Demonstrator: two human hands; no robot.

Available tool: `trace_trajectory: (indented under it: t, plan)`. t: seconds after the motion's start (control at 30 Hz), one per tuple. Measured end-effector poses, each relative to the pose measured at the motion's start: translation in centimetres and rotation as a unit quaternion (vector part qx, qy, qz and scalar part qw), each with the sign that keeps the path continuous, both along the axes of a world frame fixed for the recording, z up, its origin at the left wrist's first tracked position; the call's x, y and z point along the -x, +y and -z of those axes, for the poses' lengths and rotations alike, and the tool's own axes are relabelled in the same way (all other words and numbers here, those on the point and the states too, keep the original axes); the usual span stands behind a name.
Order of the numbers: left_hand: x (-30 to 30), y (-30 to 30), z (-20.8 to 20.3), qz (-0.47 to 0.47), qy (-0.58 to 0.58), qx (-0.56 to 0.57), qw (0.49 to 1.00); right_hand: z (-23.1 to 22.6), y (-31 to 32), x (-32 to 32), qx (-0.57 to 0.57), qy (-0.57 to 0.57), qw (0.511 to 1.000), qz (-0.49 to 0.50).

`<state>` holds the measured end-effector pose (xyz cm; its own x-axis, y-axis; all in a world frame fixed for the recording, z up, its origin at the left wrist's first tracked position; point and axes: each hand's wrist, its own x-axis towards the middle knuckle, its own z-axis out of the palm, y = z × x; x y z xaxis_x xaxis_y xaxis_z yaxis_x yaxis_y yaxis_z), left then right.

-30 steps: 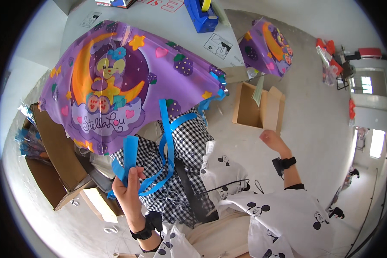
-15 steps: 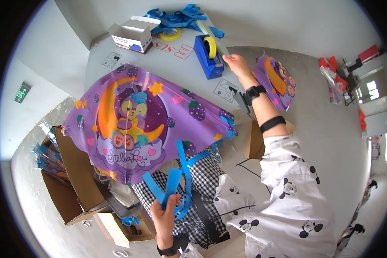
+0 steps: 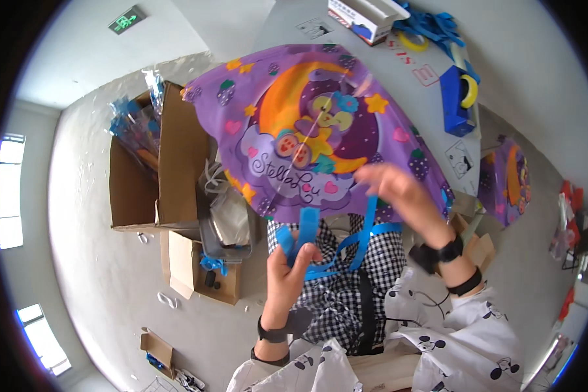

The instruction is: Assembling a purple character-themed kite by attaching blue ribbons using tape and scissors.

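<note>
A large purple kite (image 3: 320,124), printed with a cartoon animal, an orange moon and stars, lies spread over the table edge and my lap. Its lower edge reaches my checked trousers. In front of that edge my left hand (image 3: 289,277) is closed on a blue ribbon (image 3: 309,225), whose flat ends stick up past the thumb. More blue ribbon loops across my lap to the right. My right hand (image 3: 398,193), smeared by motion, hovers over the kite's lower right part. Whether its fingers hold anything cannot be made out.
On the grey table (image 3: 431,124) are a blue tape dispenser (image 3: 456,108), a yellow tape roll (image 3: 413,42), a white box (image 3: 362,19) and blue ribbons (image 3: 431,26). Another purple kite (image 3: 506,179) is at right. Cardboard boxes (image 3: 179,157) and a grey bin (image 3: 228,219) stand at left.
My right hand has come from the thin pale rods by the tape dispenser back over the kite. My left hand keeps the ribbon. The view has swung left.
</note>
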<state>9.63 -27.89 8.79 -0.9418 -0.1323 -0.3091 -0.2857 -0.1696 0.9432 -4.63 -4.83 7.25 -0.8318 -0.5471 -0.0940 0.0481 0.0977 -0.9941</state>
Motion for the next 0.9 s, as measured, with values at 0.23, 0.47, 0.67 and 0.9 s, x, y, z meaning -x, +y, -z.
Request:
trace_trajectory:
  t: [0.23,0.47,0.67,0.9]
  plan:
    - [-1.4,0.0,0.0,-0.005,0.055,-0.032,0.998,-2.6,-8.6,-5.4,0.155,-0.297,0.927,-0.169]
    - [-3.5,-2.4,0.1,0.048,-0.021,-0.035,0.998,-2.7,-10.3,-7.2,0.069,-0.077,0.994,0.013]
    - [-4.9,-3.3,0.4,0.039,-0.009,-0.124,0.991,-7.0,-8.6,-8.0,-0.011,0.04,0.994,-0.099]
    - [-4.1,-3.7,-1.4,0.194,0.102,0.11,0.97,-8.7,-7.0,-8.7,0.151,-0.198,0.95,-0.189]
